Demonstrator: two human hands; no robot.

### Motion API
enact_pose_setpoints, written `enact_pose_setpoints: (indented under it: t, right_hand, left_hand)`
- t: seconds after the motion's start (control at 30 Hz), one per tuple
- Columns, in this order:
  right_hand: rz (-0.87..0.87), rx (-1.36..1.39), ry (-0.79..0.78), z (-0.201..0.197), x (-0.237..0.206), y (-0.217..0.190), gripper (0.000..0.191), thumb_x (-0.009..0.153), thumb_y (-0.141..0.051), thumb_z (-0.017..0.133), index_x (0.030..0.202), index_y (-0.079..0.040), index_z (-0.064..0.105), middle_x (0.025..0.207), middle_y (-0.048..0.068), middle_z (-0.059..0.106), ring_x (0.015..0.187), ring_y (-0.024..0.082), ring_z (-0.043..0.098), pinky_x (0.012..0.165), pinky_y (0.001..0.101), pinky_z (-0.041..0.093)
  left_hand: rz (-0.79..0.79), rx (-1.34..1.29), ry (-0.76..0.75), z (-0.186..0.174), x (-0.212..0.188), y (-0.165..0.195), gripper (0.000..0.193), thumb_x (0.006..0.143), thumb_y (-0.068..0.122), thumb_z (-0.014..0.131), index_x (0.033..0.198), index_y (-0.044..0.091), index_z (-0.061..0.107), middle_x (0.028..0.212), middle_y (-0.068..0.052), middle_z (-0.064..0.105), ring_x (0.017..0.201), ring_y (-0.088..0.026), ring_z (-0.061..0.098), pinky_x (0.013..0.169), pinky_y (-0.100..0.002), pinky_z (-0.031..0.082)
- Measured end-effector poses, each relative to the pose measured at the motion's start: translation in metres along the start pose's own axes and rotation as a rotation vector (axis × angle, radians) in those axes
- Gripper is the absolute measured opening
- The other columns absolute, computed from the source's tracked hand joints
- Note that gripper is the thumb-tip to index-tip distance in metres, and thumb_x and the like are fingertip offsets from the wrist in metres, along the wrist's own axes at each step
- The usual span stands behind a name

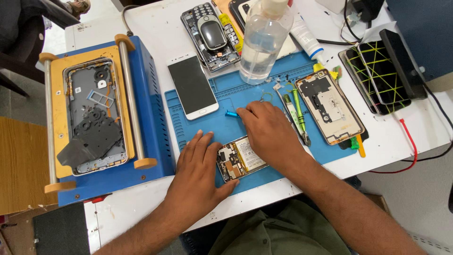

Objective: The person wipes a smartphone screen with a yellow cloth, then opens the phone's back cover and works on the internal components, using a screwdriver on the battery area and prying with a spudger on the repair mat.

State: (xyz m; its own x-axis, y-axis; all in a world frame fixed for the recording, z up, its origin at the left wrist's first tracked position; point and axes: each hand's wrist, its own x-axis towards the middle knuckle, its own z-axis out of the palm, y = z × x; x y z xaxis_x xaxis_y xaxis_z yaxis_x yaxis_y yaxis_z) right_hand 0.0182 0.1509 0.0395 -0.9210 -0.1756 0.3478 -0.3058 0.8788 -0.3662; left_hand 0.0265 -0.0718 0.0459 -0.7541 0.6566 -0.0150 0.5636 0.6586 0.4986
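An opened phone with bare circuit board and battery lies on the blue work mat near the table's front edge. My left hand rests flat beside it, fingers spread, the thumb touching the phone's lower left corner. My right hand lies over the phone's upper right and grips a small screwdriver with a blue handle, whose end sticks out to the left of my fingers.
A white phone lies face up at the mat's left. A blue and yellow separator machine holds a phone frame. A clear bottle, an old keypad phone, a back cover, green tools and several screens stand behind.
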Motion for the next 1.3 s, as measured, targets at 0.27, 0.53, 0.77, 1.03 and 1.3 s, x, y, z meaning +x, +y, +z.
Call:
enact_pose_setpoints:
  t: [0.27, 0.53, 0.77, 1.03, 1.3]
  right_hand:
    - [0.369, -0.247, 0.117, -0.07, -0.065, 0.06, 0.046, 0.098, -0.023, 0.073, 0.139, -0.004, 0.064, 0.144, 0.019, 0.057, 0.133, 0.037, 0.054, 0.11, 0.0495, 0.047]
    - [0.616, -0.286, -0.067, -0.069, -0.098, 0.09, 0.08, 0.086, -0.041, 0.077, 0.15, 0.0, 0.05, 0.148, 0.026, 0.051, 0.137, 0.044, 0.047, 0.109, 0.0575, 0.043]
    - [0.612, -0.31, -0.102, -0.063, -0.103, 0.095, 0.083, 0.085, -0.046, 0.078, 0.149, 0.0, 0.051, 0.15, 0.027, 0.048, 0.136, 0.046, 0.046, 0.105, 0.0572, 0.045]
    - [0.384, -0.38, 0.111, -0.072, -0.078, 0.06, 0.069, 0.084, -0.033, 0.082, 0.139, 0.003, 0.06, 0.146, 0.025, 0.053, 0.134, 0.043, 0.05, 0.102, 0.0544, 0.05]
    - [0.091, 0.21, 0.144, -0.029, 0.03, -0.001, 0.018, 0.098, -0.016, 0.073, 0.115, -0.009, 0.076, 0.088, 0.009, 0.075, 0.07, 0.022, 0.074, 0.062, 0.0369, 0.058]
  left_hand:
    - [0.006, 0.079, -0.052, 0.002, 0.001, 0.0, 0.086, 0.085, 0.048, 0.075, 0.143, -0.006, 0.041, 0.153, -0.032, 0.03, 0.152, -0.049, 0.017, 0.117, -0.06, 0.016]
    - [-0.038, 0.094, -0.14, -0.001, 0.003, -0.001, 0.087, 0.087, 0.05, 0.072, 0.146, -0.005, 0.039, 0.155, -0.032, 0.027, 0.153, -0.048, 0.014, 0.117, -0.06, 0.015]
    - [-0.038, 0.102, -0.134, -0.001, 0.003, 0.0, 0.087, 0.088, 0.05, 0.071, 0.146, -0.006, 0.038, 0.156, -0.033, 0.026, 0.152, -0.05, 0.014, 0.117, -0.061, 0.015]
    - [0.006, 0.093, -0.06, 0.003, 0.003, -0.004, 0.086, 0.086, 0.048, 0.075, 0.14, -0.009, 0.039, 0.152, -0.034, 0.028, 0.148, -0.05, 0.018, 0.118, -0.062, 0.016]
    - [0.04, 0.076, 0.021, 0.004, 0.003, -0.005, 0.086, 0.085, 0.046, 0.076, 0.14, -0.009, 0.041, 0.15, -0.033, 0.034, 0.146, -0.049, 0.024, 0.119, -0.061, 0.019]
